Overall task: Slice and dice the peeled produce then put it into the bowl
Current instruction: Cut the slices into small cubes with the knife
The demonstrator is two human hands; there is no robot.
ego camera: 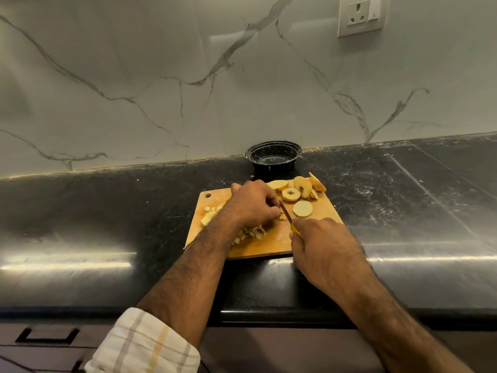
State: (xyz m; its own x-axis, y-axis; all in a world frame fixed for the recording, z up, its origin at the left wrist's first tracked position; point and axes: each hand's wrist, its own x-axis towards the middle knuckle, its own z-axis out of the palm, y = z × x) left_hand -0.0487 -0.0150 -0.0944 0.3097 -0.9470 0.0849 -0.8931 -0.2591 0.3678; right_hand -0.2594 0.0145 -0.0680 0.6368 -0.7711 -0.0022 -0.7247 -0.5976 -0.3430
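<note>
- Gripping a yellow-handled knife (285, 214), the right hand (320, 244) sets its blade beside the left hand (252, 204).
- Left hand's curled fingers pin a fruit piece (282, 217) to the cutting board (271, 244).
- Round slices (302, 208) lie beyond both hands; diced bits (251, 232) under the left wrist.
- Black bowl (273, 157) stands farther back on the tabletop (107, 211).

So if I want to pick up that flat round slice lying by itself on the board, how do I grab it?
Pinch the round slice by its rim, from above on its right side. It lies flat on the cutting board, so only the edge gives your fingers purchase. The knife held by the right hand sits just to its left, so keep away from there.
</note>
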